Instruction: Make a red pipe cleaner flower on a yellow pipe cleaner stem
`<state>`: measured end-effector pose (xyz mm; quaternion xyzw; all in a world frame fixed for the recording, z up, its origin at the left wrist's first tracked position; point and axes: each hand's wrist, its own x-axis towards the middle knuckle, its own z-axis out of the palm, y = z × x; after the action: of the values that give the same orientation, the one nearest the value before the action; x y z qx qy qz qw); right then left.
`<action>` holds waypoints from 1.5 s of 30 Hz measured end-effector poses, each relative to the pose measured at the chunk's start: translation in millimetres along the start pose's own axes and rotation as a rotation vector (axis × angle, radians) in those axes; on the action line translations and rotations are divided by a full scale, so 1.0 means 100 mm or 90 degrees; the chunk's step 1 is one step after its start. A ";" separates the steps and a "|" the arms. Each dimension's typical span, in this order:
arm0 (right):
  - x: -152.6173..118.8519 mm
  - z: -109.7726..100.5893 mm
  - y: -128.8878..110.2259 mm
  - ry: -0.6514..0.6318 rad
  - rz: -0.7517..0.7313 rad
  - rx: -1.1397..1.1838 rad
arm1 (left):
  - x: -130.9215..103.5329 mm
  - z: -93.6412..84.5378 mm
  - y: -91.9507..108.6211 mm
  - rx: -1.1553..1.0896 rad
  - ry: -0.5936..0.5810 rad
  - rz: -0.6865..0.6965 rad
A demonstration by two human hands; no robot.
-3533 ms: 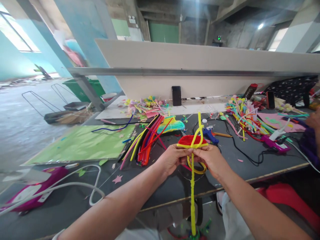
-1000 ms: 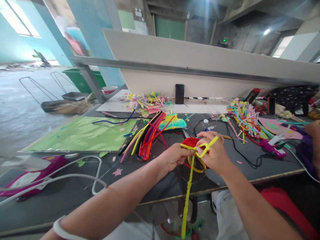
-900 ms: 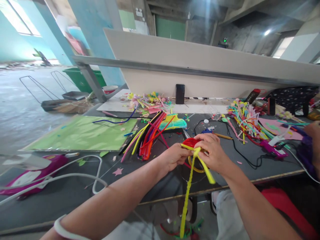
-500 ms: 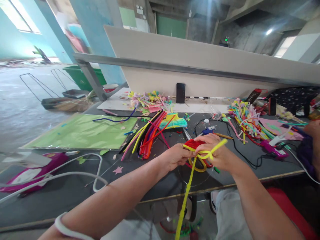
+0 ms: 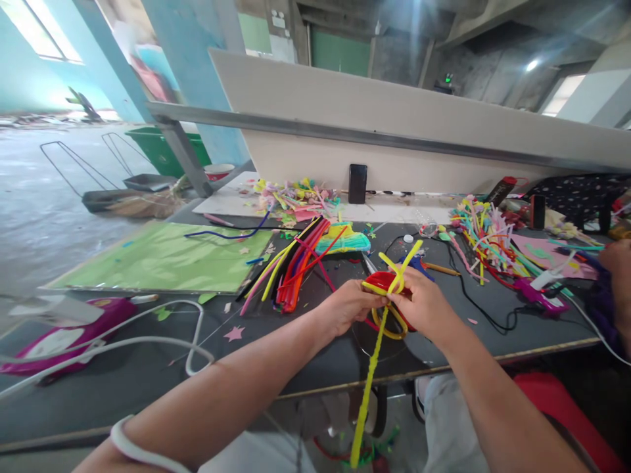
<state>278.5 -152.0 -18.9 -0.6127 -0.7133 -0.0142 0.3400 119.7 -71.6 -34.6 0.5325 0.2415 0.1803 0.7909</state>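
Your left hand (image 5: 352, 305) and right hand (image 5: 419, 302) are close together over the table (image 5: 537, 334), not far from its front edge. Each grip is narrow, with the fingers pinching a yellow fuzzy stick (image 5: 367, 387). Two ends of it cross and poke up between your hands. A long, bumpy part hangs down past the front edge. A red fuzzy piece (image 5: 378, 280) is right behind the yellow stick, and your fingers hide some of it.

Past your left hand, toward the back edge, lies a bunch of bright sticks (image 5: 298, 269). A blue and yellow bundle (image 5: 345, 240) is just beside it. A blue glue gun (image 5: 417, 266) is behind your right hand. A flat green sheet (image 5: 167, 256) lies by the left edge, and a pink star (image 5: 234, 334) is nearer the front. A black phone (image 5: 357, 184) stands up near the back edge.
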 end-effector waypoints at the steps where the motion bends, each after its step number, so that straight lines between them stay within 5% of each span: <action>1: 0.00 0.01 -0.01 0.002 0.025 0.000 | 0.01 0.00 -0.01 0.007 0.006 0.007; 10: 0.05 -0.02 -0.02 -0.078 0.202 -0.016 | 0.08 0.00 -0.08 0.095 0.018 0.072; 14: 0.07 -0.07 -0.03 -0.107 0.196 0.031 | 0.07 0.00 -0.03 0.258 0.146 0.280; 18: 0.09 -0.05 -0.08 -0.118 0.163 0.021 | 0.05 0.00 0.03 0.417 0.114 0.450; 27: 0.04 0.04 0.02 -0.093 0.188 0.125 | 0.10 -0.06 0.00 0.351 0.105 0.408; 35: 0.01 0.04 0.10 -0.029 0.192 0.264 | 0.07 -0.04 -0.02 0.221 0.083 0.229; 41: 0.02 0.03 0.13 -0.015 0.123 0.244 | 0.08 -0.05 -0.02 0.223 0.079 0.236; 45: 0.00 0.08 0.13 -0.012 0.080 0.166 | 0.07 -0.07 0.02 0.390 0.137 0.352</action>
<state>286.6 -145.3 -30.1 -0.6069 -0.6726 0.1057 0.4100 120.8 -61.7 -36.3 0.7657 0.2134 0.3600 0.4885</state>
